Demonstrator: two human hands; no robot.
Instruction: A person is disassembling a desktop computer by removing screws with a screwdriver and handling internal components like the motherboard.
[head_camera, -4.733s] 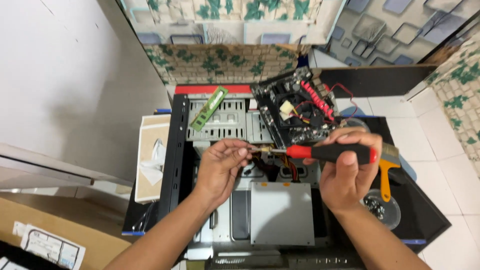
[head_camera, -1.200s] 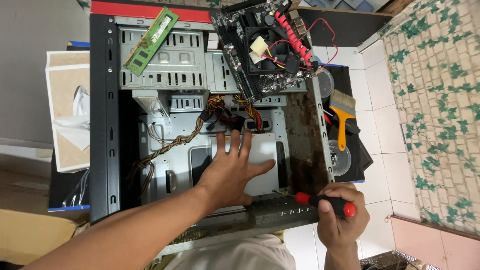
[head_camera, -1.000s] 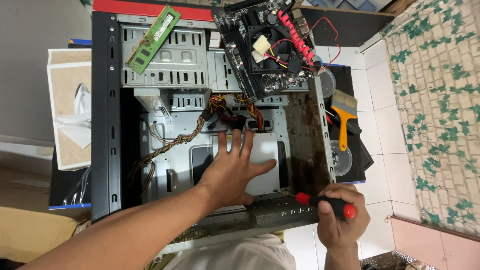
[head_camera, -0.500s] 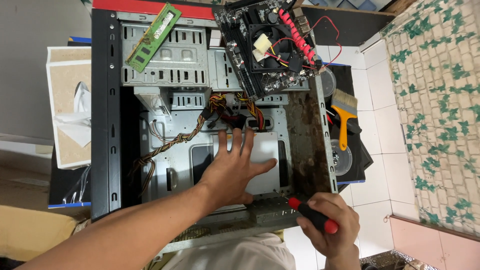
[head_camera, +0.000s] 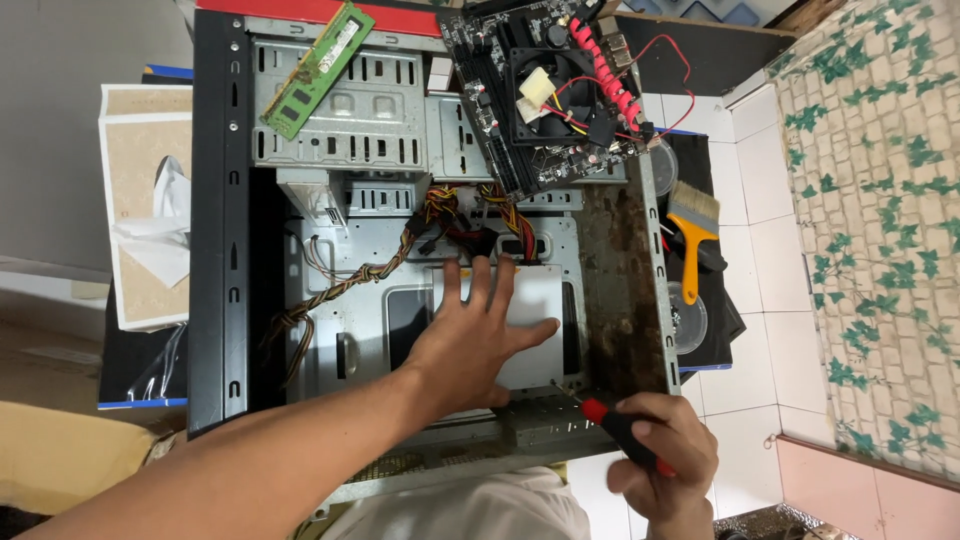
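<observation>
We are looking down into an open black and grey metal computer case (head_camera: 225, 250) lying on its side on the white tiled floor (head_camera: 750, 260). Our left hand (head_camera: 470, 340) is pressing flat, fingers spread wide, on the grey box-shaped power supply unit (head_camera: 540, 300) seated in the near part of the case, and it is gripping nothing. Our right hand (head_camera: 660, 460) is closing around the red and black handled screwdriver (head_camera: 620, 435), whose thin metal shaft is angling up and left toward the near right corner of the power supply, beside the perforated rear edge of the case. We cannot tell whether the tip is sitting in a screw.

A bundle of braided yellow, red and black cables (head_camera: 400, 260) is running from the top of the power supply across the case floor to the left. A black motherboard with a round fan and red cables (head_camera: 555, 90) is resting tilted on the far right corner of the case, and a green memory stick (head_camera: 318, 68) is lying on the drive cage at the far left. An orange-handled paintbrush (head_camera: 692, 230) is lying just right of the case on a dark mat, near a clear round lid (head_camera: 688, 320). A beige tissue box (head_camera: 145, 220) is sitting to the left of the case.
</observation>
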